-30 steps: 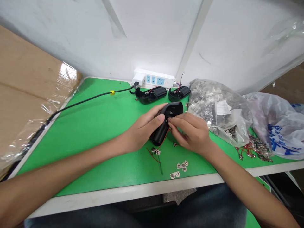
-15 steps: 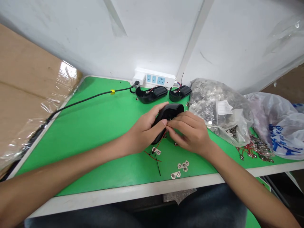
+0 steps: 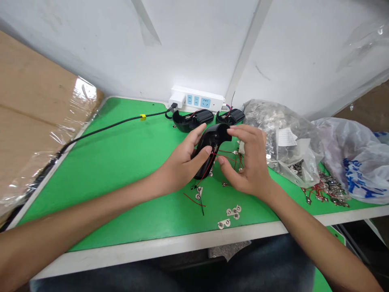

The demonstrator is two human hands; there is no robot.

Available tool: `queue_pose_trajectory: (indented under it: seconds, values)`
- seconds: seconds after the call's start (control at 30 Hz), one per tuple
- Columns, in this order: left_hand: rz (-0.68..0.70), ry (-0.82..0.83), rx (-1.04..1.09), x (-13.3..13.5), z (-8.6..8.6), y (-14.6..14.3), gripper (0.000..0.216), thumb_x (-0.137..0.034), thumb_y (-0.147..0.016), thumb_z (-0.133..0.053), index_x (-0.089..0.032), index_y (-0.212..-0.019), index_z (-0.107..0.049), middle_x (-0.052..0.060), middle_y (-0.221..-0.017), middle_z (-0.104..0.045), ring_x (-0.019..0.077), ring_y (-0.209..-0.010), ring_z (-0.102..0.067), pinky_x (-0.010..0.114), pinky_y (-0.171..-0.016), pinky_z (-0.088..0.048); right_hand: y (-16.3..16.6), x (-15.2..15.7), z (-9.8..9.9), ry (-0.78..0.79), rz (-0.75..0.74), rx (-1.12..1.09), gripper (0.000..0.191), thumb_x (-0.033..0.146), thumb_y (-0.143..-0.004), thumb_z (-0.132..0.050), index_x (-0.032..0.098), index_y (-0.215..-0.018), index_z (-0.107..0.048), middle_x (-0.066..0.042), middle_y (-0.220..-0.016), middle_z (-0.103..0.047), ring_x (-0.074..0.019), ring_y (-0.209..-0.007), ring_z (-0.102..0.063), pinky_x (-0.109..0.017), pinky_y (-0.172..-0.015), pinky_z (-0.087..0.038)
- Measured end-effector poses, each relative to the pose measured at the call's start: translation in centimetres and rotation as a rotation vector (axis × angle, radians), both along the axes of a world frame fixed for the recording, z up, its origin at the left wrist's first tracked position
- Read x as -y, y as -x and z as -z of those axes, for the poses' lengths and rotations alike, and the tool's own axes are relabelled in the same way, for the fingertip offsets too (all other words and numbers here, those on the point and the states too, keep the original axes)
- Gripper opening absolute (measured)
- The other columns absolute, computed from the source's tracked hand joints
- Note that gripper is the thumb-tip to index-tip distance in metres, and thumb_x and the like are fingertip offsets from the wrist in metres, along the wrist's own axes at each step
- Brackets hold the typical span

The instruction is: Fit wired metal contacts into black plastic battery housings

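While rough brown cardboard (image 3: 42,93) with glossy tape (image 3: 86,90) is at the far left, a smooth black cable (image 3: 121,122) runs over your green bench (image 3: 127,154). Your left hand (image 3: 181,163) grasps a glossy black casing (image 3: 209,136), a curved, hollow shell, above the bench, with thin red wires (image 3: 227,157) beside it. Nearer you lie flat metal contacts (image 3: 233,211) with round ends. Your right hand (image 3: 251,162) is released, its fingers parted and curved at the casing's open end; if a fingertip touches it, I cannot tell. Further right lie a crinkled clear bag (image 3: 264,125), shiny metal pieces (image 3: 332,190) and a white bag (image 3: 361,140) with blue print.
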State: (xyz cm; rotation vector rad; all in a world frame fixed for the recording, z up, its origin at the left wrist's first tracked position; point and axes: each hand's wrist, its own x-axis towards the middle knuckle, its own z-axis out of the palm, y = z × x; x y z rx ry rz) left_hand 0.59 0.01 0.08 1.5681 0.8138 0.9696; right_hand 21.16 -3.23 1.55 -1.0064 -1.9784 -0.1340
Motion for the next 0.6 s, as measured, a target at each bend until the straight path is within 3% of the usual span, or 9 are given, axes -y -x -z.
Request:
queue_pose_trajectory:
  seconds: [0.13,0.3,0.43,0.6]
  values:
    - [0.017,0.108,0.091,0.2,-1.7,-0.1,0.065,-0.045,-0.101,-0.064,-0.023,-0.159,-0.046,0.012,-0.139,-0.070,0.0326,-0.131,-0.065,0.046,-0.103,-0.061,0.2,-0.1,0.3,0.181,-0.018,-0.104,0.069,0.039,-0.095,-0.068,0.027,-0.154,-0.035,-0.018,-0.153,-0.044,-0.0393,-0.145,-0.044,-0.064,-0.113,-0.047]
    - [0.102,0.168,0.124,0.4,-2.3,-0.3,0.057,-0.046,-0.100,-0.065,-0.024,-0.152,-0.056,0.010,-0.130,-0.074,0.0318,-0.125,-0.068,0.045,-0.100,-0.062,0.4,-0.2,0.9,0.481,-0.164,-0.191,0.057,0.031,-0.101,-0.059,0.027,-0.152,-0.034,-0.014,-0.144,-0.056,-0.0290,-0.130,-0.058,-0.051,-0.107,-0.055]
    - [0.151,0.226,0.143,1.0,-1.4,-0.8,0.047,-0.044,-0.100,-0.065,-0.025,-0.143,-0.064,0.008,-0.124,-0.075,0.0300,-0.125,-0.068,0.048,-0.105,-0.060,0.4,-0.1,0.9,0.472,-0.166,-0.163,0.049,0.031,-0.103,-0.055,0.022,-0.148,-0.038,-0.016,-0.142,-0.055,-0.0299,-0.129,-0.057,-0.053,-0.109,-0.053]
    - [0.235,0.362,0.120,1.1,-1.1,-0.6,0.038,-0.046,-0.099,-0.062,-0.028,-0.132,-0.070,0.007,-0.116,-0.076,0.0298,-0.115,-0.072,0.050,-0.096,-0.063,0.2,0.2,0.6,0.442,-0.148,-0.087,0.059,0.035,-0.105,-0.052,0.026,-0.157,-0.026,-0.017,-0.149,-0.048,-0.0313,-0.135,-0.054,-0.055,-0.113,-0.051]
